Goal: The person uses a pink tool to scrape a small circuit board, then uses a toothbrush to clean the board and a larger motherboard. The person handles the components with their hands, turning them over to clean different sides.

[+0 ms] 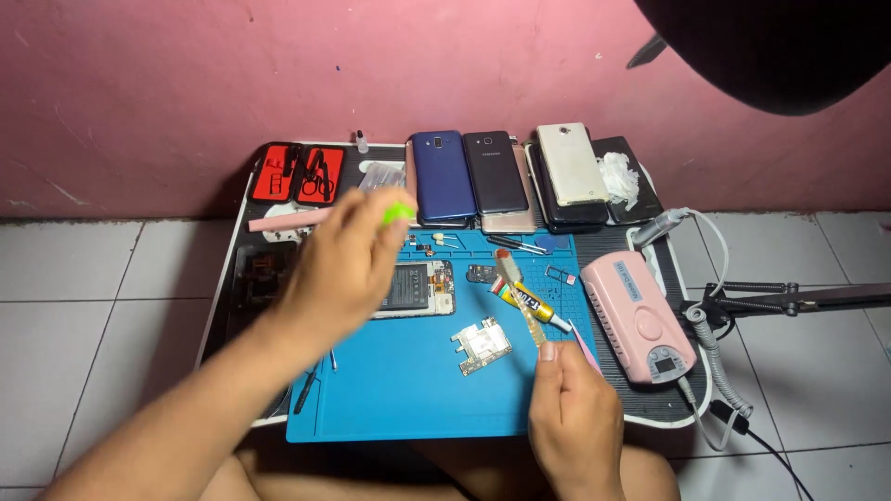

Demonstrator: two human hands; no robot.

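My left hand (339, 264) hovers, motion-blurred, over the left part of the blue work mat (408, 390), with a small bright green object (400, 211) at its fingertips. It partly covers an opened phone with its battery showing (418, 288). My right hand (574, 417) is at the mat's lower right, pinching a thin flat strip (520, 297) that slants up and left. A circuit board (482, 345) lies on the mat just left of that hand. A glue tube (529, 303) lies beside the strip.
Several phones (501, 176) lie in a row at the back of the black tray. A red tool case (297, 173) sits at back left. A pink device (639, 315) with a coiled cable is at right. A black arm stand (789, 299) is on the tiled floor.
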